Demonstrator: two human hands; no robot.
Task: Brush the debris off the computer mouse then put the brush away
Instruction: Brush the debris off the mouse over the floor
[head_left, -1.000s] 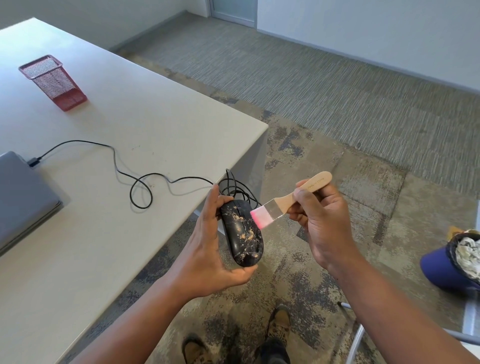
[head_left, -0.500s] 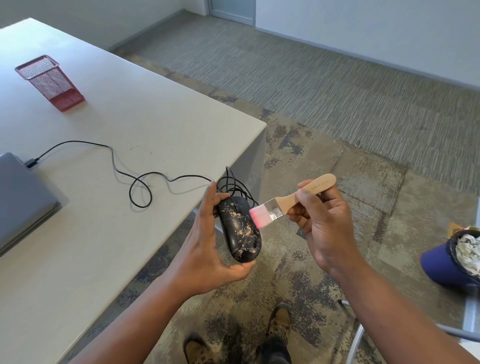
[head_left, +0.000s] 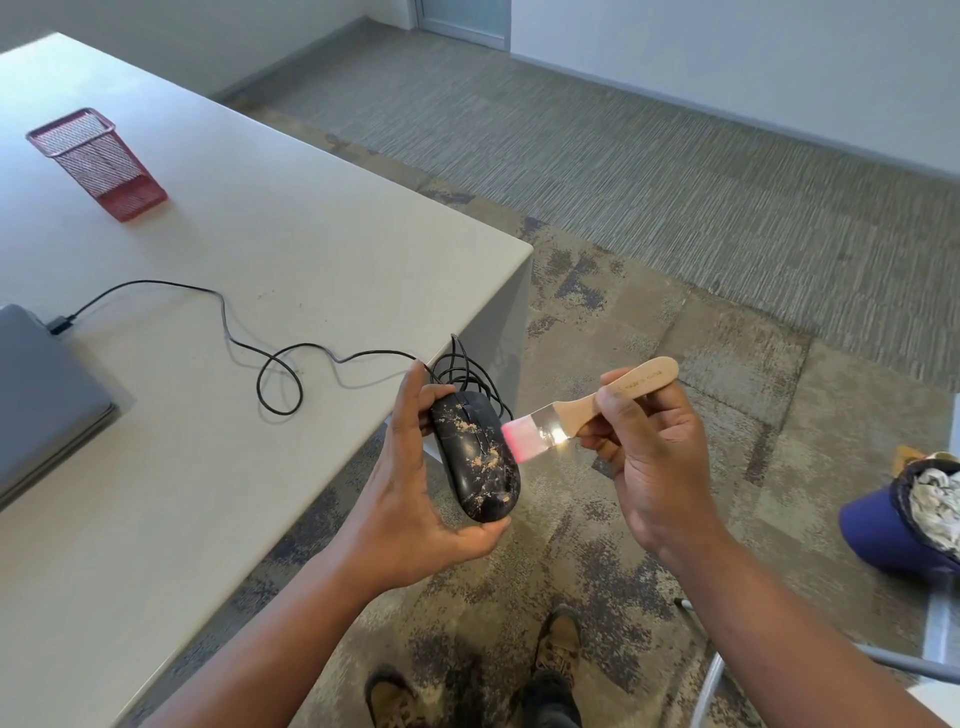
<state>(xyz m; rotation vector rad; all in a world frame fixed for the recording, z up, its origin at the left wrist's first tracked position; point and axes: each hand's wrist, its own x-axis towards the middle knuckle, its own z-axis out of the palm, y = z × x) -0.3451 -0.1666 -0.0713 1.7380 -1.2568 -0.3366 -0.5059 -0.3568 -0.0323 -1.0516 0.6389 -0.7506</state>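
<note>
Off the bench (head_left: 291, 249) corner, over the carpet, my left hand (head_left: 410, 483) cradles the computer mouse (head_left: 475, 457), thumb under its near end, fingers up along its left side. Mouse long axis runs away from me, cord end far, top face tilted toward my right. Tan debris (head_left: 485, 457) is speckled over the top, thickest mid-body. My right hand (head_left: 649, 452) pinches the brush (head_left: 587, 410) by its wooden handle; brush axis lies roughly crosswise to the mouse, handle up-right, pink bristles (head_left: 519, 439) down-left. Bristle tips sit at the mouse's right edge, touching or just beside, can't tell which. So the mouse lies directly left of the bristles, and my guess is the stroke goes leftward across the short width, or gets turned along the length. Red mesh cup (head_left: 96, 161) stands well apart on the far bench, likely where the brush goes after.
</note>
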